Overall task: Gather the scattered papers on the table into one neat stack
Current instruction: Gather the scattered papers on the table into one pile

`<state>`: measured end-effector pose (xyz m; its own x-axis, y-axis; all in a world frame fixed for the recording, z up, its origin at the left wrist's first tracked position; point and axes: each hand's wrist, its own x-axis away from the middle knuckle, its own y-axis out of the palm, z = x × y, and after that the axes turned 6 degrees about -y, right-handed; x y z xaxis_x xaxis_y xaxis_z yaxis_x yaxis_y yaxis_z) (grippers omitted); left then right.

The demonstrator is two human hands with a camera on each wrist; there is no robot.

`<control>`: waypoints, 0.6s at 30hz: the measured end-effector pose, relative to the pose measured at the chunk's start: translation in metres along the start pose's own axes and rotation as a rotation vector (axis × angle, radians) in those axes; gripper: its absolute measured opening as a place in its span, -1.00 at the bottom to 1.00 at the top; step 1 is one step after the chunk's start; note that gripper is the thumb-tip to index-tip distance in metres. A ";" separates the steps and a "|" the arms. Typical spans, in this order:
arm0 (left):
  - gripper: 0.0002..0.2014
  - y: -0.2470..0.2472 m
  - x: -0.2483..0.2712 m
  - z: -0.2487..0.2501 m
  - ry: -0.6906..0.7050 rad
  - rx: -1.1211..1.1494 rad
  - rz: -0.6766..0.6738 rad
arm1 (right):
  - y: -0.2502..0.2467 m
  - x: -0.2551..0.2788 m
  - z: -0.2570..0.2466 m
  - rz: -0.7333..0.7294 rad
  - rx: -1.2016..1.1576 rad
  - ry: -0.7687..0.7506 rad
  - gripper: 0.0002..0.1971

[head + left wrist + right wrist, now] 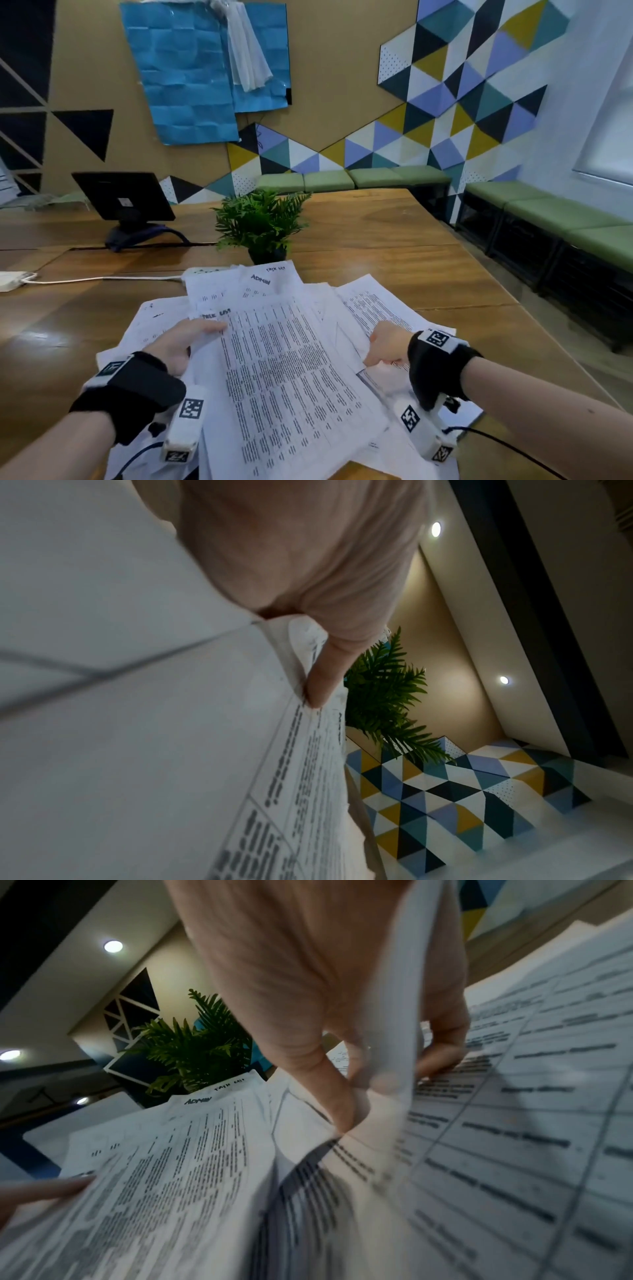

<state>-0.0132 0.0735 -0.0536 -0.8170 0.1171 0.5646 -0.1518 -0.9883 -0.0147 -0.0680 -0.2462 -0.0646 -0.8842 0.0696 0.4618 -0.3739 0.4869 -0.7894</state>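
Head view shows my left hand pinching the printed sheets nearest the plant, anchoring them. My right hand clutches another sheet beside them, presumably to slide it in.

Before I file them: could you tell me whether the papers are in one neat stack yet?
Not yet. The papers lie fanned at differing angles, overlapping; both hands grip sheets.

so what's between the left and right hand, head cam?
The large printed sheet, on the fanned papers; left hand grips its left edge, right hand pinches papers. Head view.
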 end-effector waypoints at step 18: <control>-0.62 0.107 0.008 0.006 0.064 -0.028 -0.169 | -0.023 0.039 0.028 -0.066 -1.317 -0.148 -0.33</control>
<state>-0.0326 -0.0323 -0.0460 -0.8121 0.2883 0.5073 -0.3050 -0.9509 0.0523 -0.1021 -0.2794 -0.0398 -0.9283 -0.0402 0.3697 0.0582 0.9662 0.2511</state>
